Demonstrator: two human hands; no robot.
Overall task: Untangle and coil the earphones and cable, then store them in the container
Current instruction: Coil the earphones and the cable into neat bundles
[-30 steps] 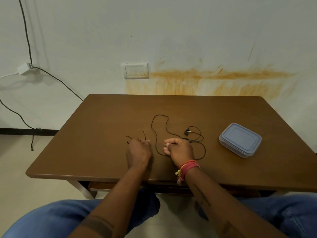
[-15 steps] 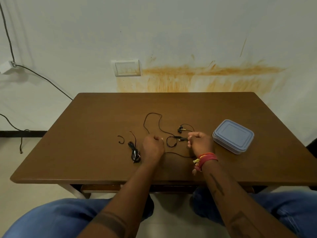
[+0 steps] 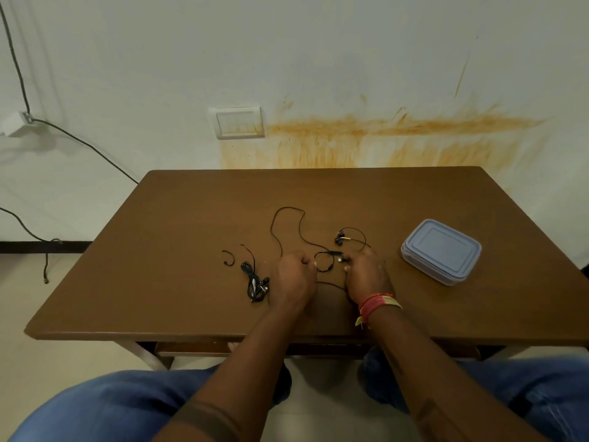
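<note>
Earphones [image 3: 342,239] lay on the brown table [image 3: 178,224] just beyond our right hand [image 3: 366,275], their thin black lead running from the paired buds in a curve down to our knuckles. From the head view, which was the only one we had, a small loop of that lead [image 3: 323,261] sat in the gap between our two hands, and a longer stretch [image 3: 287,228] wandered away from us in a tall arch beyond our left hand [image 3: 294,277].

Both hands rested on the table close together but not touching, each with its fingers curled under. Our left fingertips appeared to pinch the lead at the near side of the small loop; our right fingers were closed on the lead by its inline piece, though how they gripped it was hidden under the knuckles. A red and yellow band [image 3: 376,306] circled our right wrist.

Just to the outside of our left hand lay a tangled black cable [image 3: 255,283], bunched in a knot with a loose end [image 3: 228,258] curling off farther out. Neither hand touched it.

Well out beyond our right hand sat the pale blue container [image 3: 441,252], its lid on, apart from the lead and the buds.

Behind the table we saw a wall switch [image 3: 239,122] and an orange stain [image 3: 398,135] across the white wall.
</note>
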